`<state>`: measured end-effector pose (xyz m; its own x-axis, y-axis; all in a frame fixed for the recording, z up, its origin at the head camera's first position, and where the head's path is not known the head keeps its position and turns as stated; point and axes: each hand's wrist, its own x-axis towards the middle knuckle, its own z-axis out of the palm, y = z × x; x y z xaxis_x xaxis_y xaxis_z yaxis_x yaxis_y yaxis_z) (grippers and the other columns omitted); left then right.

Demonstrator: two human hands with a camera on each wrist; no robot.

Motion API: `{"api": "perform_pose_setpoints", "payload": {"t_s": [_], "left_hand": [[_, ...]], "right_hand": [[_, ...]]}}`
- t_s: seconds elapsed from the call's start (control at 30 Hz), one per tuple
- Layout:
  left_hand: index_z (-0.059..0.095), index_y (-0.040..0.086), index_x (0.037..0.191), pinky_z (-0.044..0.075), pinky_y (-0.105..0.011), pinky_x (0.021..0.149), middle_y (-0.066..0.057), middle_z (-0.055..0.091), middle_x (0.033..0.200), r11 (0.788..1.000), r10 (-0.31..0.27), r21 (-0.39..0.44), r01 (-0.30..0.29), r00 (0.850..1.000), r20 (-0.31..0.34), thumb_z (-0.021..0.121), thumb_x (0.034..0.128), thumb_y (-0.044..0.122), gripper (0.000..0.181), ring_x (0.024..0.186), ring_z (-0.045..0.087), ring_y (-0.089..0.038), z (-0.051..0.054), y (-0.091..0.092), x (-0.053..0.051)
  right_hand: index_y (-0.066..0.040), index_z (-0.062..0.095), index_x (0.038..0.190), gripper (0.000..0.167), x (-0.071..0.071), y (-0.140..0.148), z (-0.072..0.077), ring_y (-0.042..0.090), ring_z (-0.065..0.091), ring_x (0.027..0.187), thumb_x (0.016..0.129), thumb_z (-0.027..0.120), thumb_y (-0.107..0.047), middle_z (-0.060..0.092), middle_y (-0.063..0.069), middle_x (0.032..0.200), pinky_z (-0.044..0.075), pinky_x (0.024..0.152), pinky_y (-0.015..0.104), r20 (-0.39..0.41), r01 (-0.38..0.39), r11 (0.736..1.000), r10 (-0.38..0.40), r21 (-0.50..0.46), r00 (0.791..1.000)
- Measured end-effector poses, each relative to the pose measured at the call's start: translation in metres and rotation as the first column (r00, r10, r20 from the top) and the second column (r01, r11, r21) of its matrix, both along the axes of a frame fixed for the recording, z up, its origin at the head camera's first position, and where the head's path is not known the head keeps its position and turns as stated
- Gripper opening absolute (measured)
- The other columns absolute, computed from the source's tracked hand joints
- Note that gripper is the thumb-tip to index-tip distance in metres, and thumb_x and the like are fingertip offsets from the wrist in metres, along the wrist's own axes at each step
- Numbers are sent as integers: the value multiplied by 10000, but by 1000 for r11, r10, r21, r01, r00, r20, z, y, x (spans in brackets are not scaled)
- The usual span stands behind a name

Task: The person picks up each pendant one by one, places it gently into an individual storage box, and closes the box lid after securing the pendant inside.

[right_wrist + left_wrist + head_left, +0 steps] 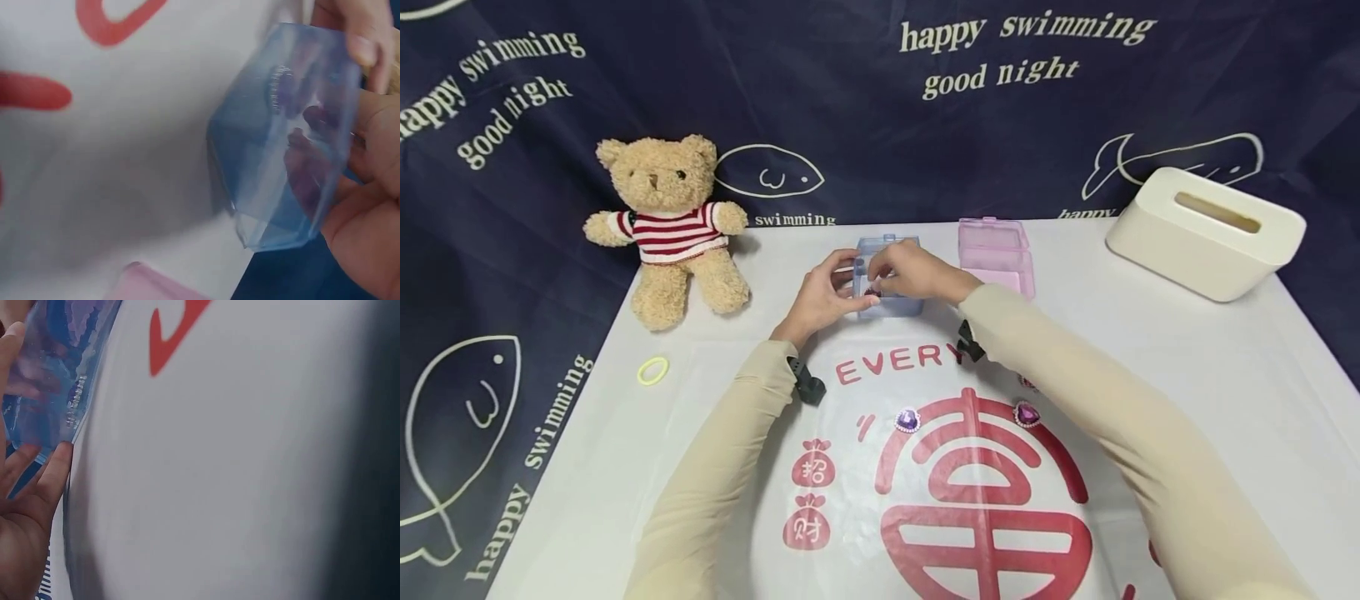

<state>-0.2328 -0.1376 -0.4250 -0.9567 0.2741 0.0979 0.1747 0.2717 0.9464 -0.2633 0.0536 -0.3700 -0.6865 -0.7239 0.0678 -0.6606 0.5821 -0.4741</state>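
A clear blue plastic box (901, 308) sits near the table's back edge, its lid raised. My left hand (823, 296) grips the box's left side, thumb at the front. My right hand (910, 271) reaches into it from above with curled fingers, seen through the wall in the right wrist view. A dark gem with a beaded rim (871, 292) lies in the box by those fingertips; whether they pinch it is unclear. On the table lie a purple heart gem (907, 419) and a magenta heart gem (1027, 414). Another gem (1028, 382) is partly hidden by my right sleeve.
An open pink box (996, 258) stands right of the blue one. A teddy bear (662, 233) sits at the back left, with a yellow ring (652, 371) in front of it. At the back right is a cream tissue box (1202, 242). Dark cloth (865, 108) hangs behind.
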Motion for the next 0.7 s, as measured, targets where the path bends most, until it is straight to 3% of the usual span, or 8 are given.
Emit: {"api": "perform_pose_setpoints", "payload": {"t_s": [0.17,0.27,0.4,0.53,0.67,0.7], "left_hand": [[455,28,1370,511,-346,1001,-180,546,1342,1000,9,-6,-9,1000,4,853,709,73,773,1231,574,-322,1,0,0],[452,21,1370,508,-352,1006,-196,543,1341,1000,5,6,-5,1000,10,850,711,66,772,1233,569,-332,1,-1,0],[459,13,1363,503,-353,1014,-205,552,1332,1000,10,28,-11,1000,13,848,703,36,766,1229,570,-341,-1,-2,0],[464,25,1361,505,-344,1010,-190,561,1327,1000,16,22,-16,1000,16,854,696,37,771,1228,571,-335,-2,-3,0],[455,28,1378,502,-364,1014,-202,546,1346,1000,8,6,-8,1000,21,853,698,41,788,1245,555,-347,-1,-1,-1],[451,15,1378,497,-380,1018,-218,540,1350,1000,3,2,-3,1000,21,847,703,32,782,1249,548,-362,4,0,1]], "right_hand": [[-34,728,995,149,15,18,11,227,694,943,870,653,-62,743,105,996,575,849,401,63,132,973,-122,-187,990],[-37,724,1008,157,31,25,16,245,688,947,864,669,-67,736,113,1015,582,813,386,39,143,955,-138,-260,990],[-29,716,1018,179,60,30,16,257,674,951,843,700,-63,724,114,1029,577,787,344,23,97,941,-95,-324,995],[-21,707,1032,221,93,32,6,272,674,942,815,739,-49,719,122,1027,586,795,352,138,70,929,-21,-363,990],[-42,700,1052,270,123,36,-10,261,677,914,796,776,-85,711,106,1038,587,798,364,226,22,947,54,-321,973],[-55,700,1056,283,129,37,-13,245,676,903,790,787,-100,709,86,1044,585,797,357,231,8,955,63,-297,971]]}}
